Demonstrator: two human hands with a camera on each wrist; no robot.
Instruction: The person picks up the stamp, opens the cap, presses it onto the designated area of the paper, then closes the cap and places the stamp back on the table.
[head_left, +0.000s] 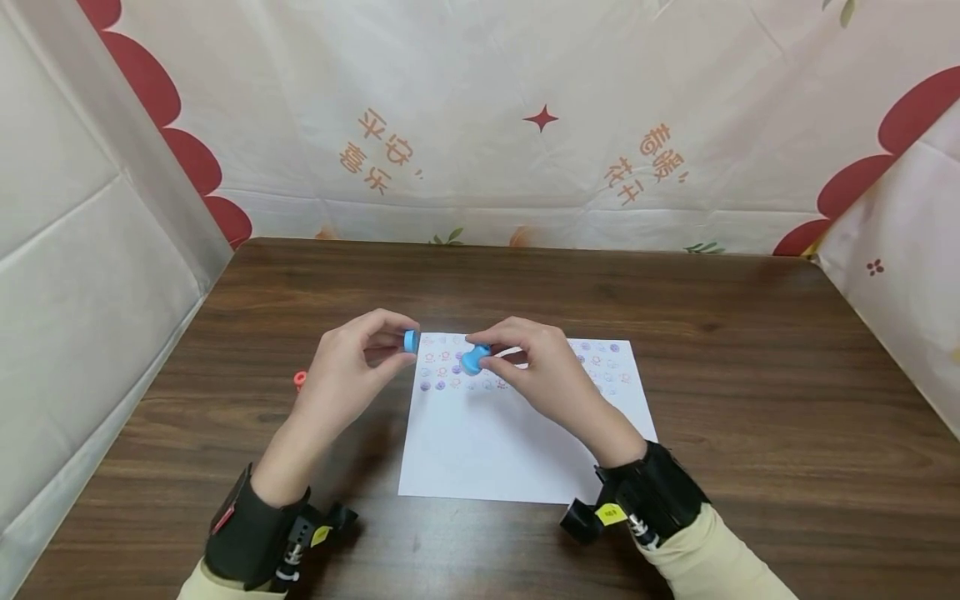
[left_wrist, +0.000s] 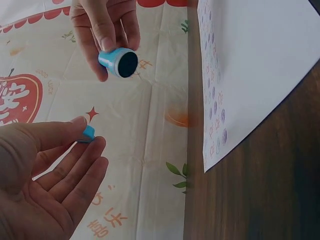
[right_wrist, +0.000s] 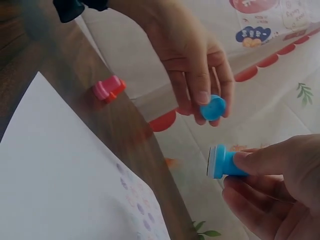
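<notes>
Two hands over a table, cap and stamp held apart; hazards read left to right. The red piece lies on the table beside the left hand; a low sweep of that arm could knock it. Left grip: thumb and fingertips pinch the blue cap just beside the upper left corner of the paper; so slight a hold could let it slip and roll. Right hand: its grip pinches the blue stamp above the printed rows, the dark face bare; if that face is inked, a drop or dip could leave a stray mark, and sliding fingers could be soiled. The paper, seemingly not held down, could shift if the right band brushed it.

Surface and room, in the same order: a plain pale side cloth; the table's dark brown, wood-grained top; behind it a pale back cloth with red scallops, orange lettering and a red star; at far right, another cloth panel with a small red flower.
</notes>
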